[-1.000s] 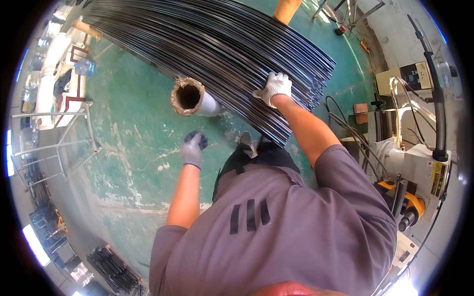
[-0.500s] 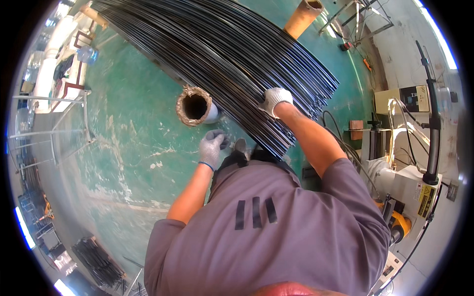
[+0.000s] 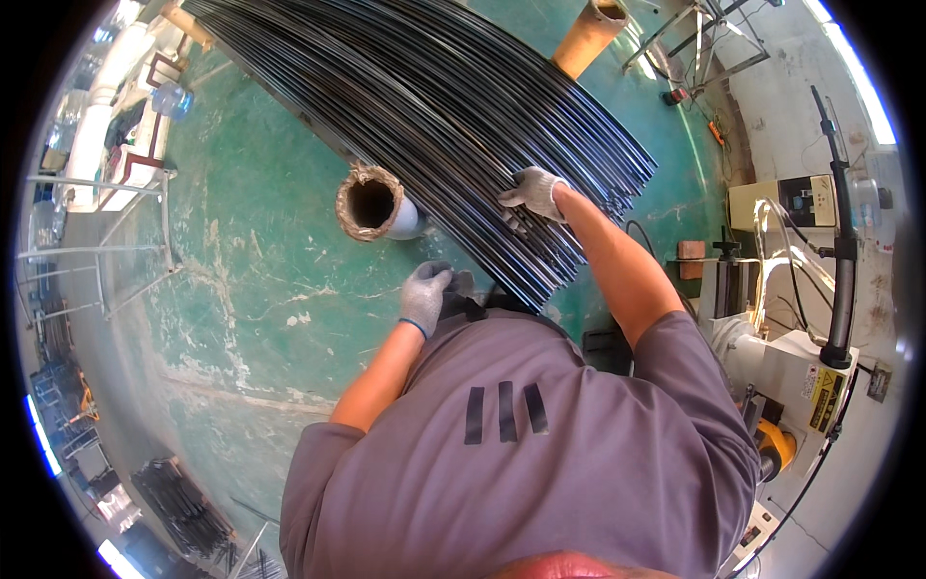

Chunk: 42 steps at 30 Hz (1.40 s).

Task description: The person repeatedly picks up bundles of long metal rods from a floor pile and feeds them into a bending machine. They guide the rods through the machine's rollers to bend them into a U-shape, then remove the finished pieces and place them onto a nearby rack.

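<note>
Long thin black rods (image 3: 415,125) lie side by side in a wide, dense layer running from far left to near right. My right hand (image 3: 536,193), in a pale knitted glove, rests on them near their close ends. Its thumb is apart from the fingers, which spread over the rods; no rod is lifted. My left hand (image 3: 425,289), gloved the same way, hangs in front of my body, left of the rod ends. Its fingers are loosely bent and apart, with nothing seen in them.
An upright cardboard tube (image 3: 370,205) with a ragged rim stands beside the rods' left edge. Another tube (image 3: 590,39) stands at their far right. A metal frame (image 3: 106,253) is at left; a machine with cables (image 3: 796,376) is at right. Dark bars (image 3: 183,507) lie at lower left.
My right hand has loosened from a closed pose into a spread one over the rods. My left hand has moved slightly right and its fingers have opened a little.
</note>
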Tool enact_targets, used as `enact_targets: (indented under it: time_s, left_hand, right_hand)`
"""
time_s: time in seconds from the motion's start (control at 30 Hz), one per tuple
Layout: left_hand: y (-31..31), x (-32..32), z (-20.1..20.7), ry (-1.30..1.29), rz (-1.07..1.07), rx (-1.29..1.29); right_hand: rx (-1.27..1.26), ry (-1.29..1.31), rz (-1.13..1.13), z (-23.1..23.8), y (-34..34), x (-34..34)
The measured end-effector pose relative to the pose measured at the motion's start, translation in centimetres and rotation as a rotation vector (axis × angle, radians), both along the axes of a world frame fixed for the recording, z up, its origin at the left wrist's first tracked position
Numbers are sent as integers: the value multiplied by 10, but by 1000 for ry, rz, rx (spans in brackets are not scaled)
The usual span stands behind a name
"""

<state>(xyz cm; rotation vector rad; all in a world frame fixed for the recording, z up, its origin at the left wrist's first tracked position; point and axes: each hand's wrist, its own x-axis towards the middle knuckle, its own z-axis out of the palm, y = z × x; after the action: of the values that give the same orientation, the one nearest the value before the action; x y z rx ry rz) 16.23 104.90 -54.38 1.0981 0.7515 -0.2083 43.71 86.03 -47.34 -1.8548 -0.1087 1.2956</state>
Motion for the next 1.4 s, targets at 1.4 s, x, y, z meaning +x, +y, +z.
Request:
enact_targets:
  time_s: [1.4]
  left_hand:
    - [-24,107,36,-9,-27,-575]
  right_hand:
    - [-1026,-611,-319,68,-281,-448]
